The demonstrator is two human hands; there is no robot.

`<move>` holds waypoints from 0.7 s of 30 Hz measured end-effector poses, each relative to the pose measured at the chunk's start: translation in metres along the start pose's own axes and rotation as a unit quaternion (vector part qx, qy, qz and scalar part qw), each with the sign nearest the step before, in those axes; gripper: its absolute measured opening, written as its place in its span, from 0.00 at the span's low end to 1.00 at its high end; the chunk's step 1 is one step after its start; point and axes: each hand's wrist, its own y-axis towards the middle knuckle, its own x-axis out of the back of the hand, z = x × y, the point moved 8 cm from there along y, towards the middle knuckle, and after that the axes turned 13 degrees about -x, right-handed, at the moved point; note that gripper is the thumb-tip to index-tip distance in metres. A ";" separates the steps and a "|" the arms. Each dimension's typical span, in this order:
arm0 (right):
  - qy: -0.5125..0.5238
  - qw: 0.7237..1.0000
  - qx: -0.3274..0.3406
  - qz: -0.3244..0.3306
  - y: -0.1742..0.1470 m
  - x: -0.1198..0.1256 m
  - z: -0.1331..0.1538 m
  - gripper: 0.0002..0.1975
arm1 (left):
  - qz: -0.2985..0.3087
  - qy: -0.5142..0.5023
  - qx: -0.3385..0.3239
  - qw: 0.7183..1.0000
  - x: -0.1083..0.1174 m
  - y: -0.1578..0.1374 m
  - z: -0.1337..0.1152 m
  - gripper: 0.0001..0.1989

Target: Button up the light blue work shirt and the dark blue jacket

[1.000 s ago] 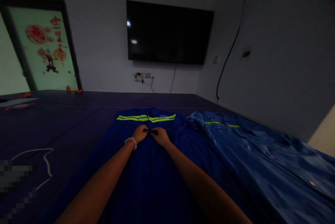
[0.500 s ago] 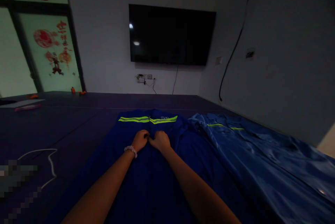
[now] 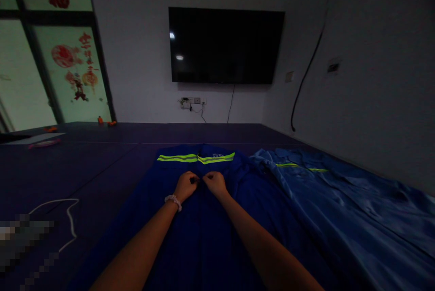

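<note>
A dark blue work jacket (image 3: 200,232) lies spread out in front of me, with yellow-green and grey reflective stripes across its chest. My left hand (image 3: 186,186), with a light scrunchie on its wrist, is closed in a pinch at the jacket's front opening, below the stripes. Close beside it, my right hand (image 3: 215,183) also pinches at the front edge. The fingertips of both hands nearly meet. Whatever small part of the front lies between them is too dark to make out.
A lighter blue jacket (image 3: 326,205) with thin yellow stripes lies to the right. At left are a white cable (image 3: 72,218) and a pink item (image 3: 44,143) on the dark purple surface (image 3: 112,155). A television (image 3: 227,46) hangs on the far wall; a black cable (image 3: 307,71) dangles at right.
The view has shifted slightly, so everything sits a little lower and further right. My fingertips stay at the front opening; the right hand's fingers have curled somewhat differently.
</note>
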 end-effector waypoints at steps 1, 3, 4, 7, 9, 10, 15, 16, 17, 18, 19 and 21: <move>0.010 1.000 0.004 0.004 0.001 0.000 -0.001 0.09 | 0.003 -0.004 0.003 1.000 -0.001 0.000 0.001 0.06; 0.025 1.000 0.010 0.012 0.003 -0.001 -0.001 0.09 | 0.007 -0.009 0.007 1.000 -0.003 0.000 0.004 0.07; 0.032 0.999 0.014 0.016 0.003 -0.002 -0.001 0.08 | 0.007 -0.011 0.009 1.000 -0.003 0.001 0.005 0.07; 0.048 0.998 0.025 0.026 0.004 -0.003 0.000 0.07 | 0.002 -0.014 0.014 1.000 -0.003 0.001 0.007 0.08; 0.052 0.998 0.031 0.030 0.004 -0.004 0.000 0.08 | 0.001 -0.017 0.016 1.000 -0.003 0.002 0.007 0.08; 0.052 0.998 0.033 0.032 0.004 -0.004 0.000 0.09 | 0.001 -0.018 0.017 1.000 -0.003 0.002 0.007 0.08; 0.042 0.998 0.040 0.039 0.003 -0.005 0.000 0.09 | -0.003 -0.020 0.020 1.000 -0.002 0.002 0.004 0.08; 0.040 0.997 0.042 0.041 0.002 -0.006 0.000 0.09 | -0.005 -0.019 0.020 1.000 -0.002 0.002 0.003 0.08; 0.037 0.997 0.044 0.043 0.002 -0.006 0.001 0.08 | -0.007 -0.018 0.019 1.000 -0.001 0.002 0.002 0.08; 0.034 0.997 0.046 0.044 0.002 -0.007 0.001 0.08 | -0.009 -0.017 0.019 1.000 -0.001 0.002 0.001 0.08; 0.032 0.997 0.047 0.045 0.002 -0.007 0.002 0.08 | -0.011 -0.016 0.018 1.000 -0.001 0.002 0.001 0.08; 0.027 0.997 0.049 0.045 0.002 -0.007 0.002 0.07 | -0.013 -0.015 0.017 1.000 0.000 0.002 0.000 0.07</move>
